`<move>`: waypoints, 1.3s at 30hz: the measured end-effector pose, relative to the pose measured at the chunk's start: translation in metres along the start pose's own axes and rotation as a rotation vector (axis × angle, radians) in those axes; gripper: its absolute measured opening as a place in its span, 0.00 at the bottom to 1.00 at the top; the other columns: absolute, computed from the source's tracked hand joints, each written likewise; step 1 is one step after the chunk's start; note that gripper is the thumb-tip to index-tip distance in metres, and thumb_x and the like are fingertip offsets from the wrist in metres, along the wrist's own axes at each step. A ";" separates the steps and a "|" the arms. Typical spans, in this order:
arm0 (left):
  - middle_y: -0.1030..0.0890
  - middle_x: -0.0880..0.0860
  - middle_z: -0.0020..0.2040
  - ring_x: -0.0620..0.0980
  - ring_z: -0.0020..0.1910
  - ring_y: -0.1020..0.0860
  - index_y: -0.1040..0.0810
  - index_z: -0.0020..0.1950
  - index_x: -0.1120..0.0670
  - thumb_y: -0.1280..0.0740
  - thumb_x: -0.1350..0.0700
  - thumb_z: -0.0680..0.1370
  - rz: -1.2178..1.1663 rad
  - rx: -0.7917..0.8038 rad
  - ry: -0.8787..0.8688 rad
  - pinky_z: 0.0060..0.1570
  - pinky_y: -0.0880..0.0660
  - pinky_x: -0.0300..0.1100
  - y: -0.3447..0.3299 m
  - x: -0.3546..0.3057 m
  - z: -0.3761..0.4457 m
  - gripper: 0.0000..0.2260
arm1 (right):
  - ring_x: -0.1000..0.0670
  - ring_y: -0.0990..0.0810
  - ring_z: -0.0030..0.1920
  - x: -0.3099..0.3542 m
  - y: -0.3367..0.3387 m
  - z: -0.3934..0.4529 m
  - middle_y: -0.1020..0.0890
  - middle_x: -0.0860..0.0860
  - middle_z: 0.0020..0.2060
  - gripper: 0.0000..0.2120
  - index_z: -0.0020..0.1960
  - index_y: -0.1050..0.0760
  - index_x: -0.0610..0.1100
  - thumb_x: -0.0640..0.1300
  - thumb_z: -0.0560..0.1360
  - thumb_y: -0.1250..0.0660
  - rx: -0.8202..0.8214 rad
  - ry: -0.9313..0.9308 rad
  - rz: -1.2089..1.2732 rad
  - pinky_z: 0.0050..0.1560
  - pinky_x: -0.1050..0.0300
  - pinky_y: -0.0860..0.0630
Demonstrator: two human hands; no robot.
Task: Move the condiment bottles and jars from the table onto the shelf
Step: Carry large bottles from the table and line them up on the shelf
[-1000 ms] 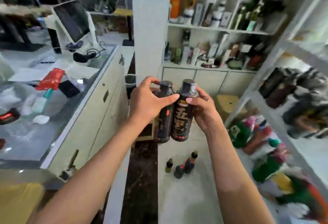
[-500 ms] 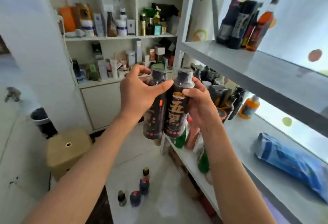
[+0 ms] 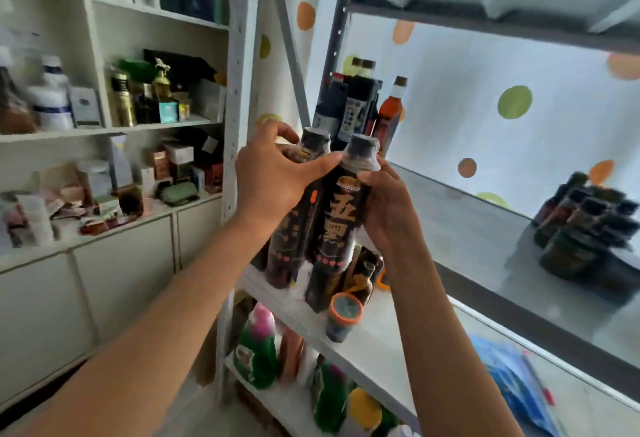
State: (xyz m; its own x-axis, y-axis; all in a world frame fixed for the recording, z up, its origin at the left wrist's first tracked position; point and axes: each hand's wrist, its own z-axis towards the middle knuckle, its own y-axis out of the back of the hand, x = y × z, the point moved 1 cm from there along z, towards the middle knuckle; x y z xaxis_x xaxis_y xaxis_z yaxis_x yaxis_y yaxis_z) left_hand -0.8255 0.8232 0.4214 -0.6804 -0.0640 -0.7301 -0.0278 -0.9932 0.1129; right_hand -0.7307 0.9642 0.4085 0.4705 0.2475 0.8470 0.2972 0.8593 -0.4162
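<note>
I hold two tall dark sauce bottles side by side in front of a grey metal shelf. My left hand wraps the neck of the left bottle, thumb across toward the right one. My right hand grips the right bottle, which has gold characters on its label. Both bottles tilt slightly and their bases hang over the front of the lower shelf board. Several dark sauce bottles stand at the back left of the upper board.
A cluster of small dark jars sits at the right of the upper board. An orange-rimmed jar stands on the lower board, with a blue packet further right. Green and pink bottles fill the level below. A white cabinet with boxes is on the left.
My view has swung right and up, from the counter and floor to the metal shelf. Both hands have carried the two bottles up close to the shelf's left end.
</note>
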 end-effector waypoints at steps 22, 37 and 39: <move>0.22 0.44 0.47 0.40 0.41 0.23 0.35 0.56 0.47 0.36 0.26 0.67 -0.066 0.279 -0.032 0.39 0.27 0.31 -0.154 0.062 0.109 0.30 | 0.53 0.17 0.38 -0.012 0.059 0.149 0.19 0.49 0.41 0.29 0.61 0.30 0.41 0.48 0.62 0.31 -0.512 0.288 -0.346 0.37 0.59 0.22; 0.22 0.35 0.55 0.33 0.54 0.24 0.41 0.69 0.35 0.26 0.54 0.72 -0.172 0.736 0.209 0.54 0.28 0.36 -0.141 0.132 0.052 0.34 | 0.57 0.20 0.47 -0.027 0.095 0.098 0.21 0.56 0.53 0.44 0.73 0.45 0.65 0.57 0.66 0.23 -0.384 0.172 -1.235 0.40 0.60 0.24; 0.24 0.36 0.54 0.32 0.52 0.25 0.40 0.67 0.34 0.24 0.54 0.71 -0.139 0.686 0.215 0.51 0.28 0.34 -0.145 0.132 0.052 0.34 | 0.58 0.20 0.45 -0.024 0.097 0.104 0.20 0.58 0.50 0.41 0.71 0.42 0.65 0.54 0.66 0.23 -0.382 0.161 -1.238 0.37 0.62 0.25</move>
State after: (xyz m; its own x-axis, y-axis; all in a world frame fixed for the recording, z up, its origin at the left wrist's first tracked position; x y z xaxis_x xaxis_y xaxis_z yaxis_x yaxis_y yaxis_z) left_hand -0.9494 0.9636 0.3432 -0.4807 -0.0297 -0.8764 -0.6038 -0.7135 0.3554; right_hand -0.7999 1.0879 0.3820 -0.1980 -0.6904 0.6958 0.8059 0.2894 0.5165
